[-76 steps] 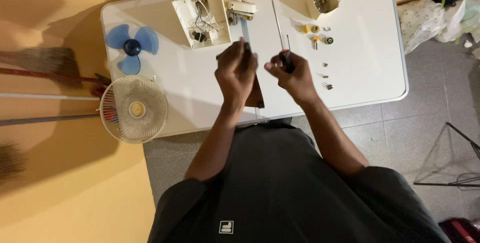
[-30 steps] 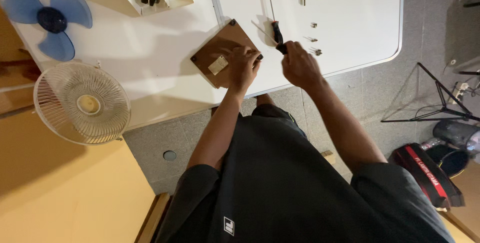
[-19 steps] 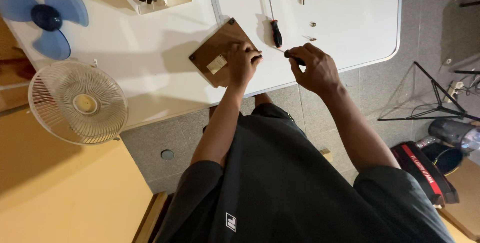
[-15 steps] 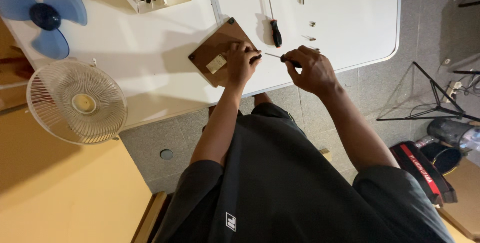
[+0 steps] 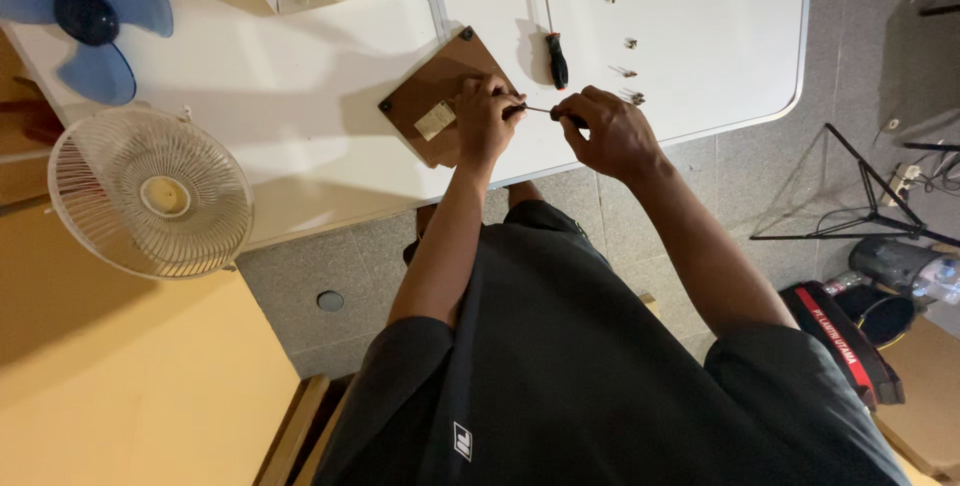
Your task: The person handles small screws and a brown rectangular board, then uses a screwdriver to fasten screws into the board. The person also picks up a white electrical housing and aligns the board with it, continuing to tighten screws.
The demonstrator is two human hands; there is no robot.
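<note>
Because the brown base plate is a flat, stiff panel, it looks light and likely to slide on the smooth white table unless pressed down; its broad top face is the place to hold it. It lies at the table's near edge, one corner pointing toward the far side, and the left hand rests on its near-right part, fingers curled and pressing. The right hand, just beside it over the near edge, is closed around a small screwdriver, whose thin shaft reaches the left fingertips. A longer black-handled screwdriver lies just beyond.
</note>
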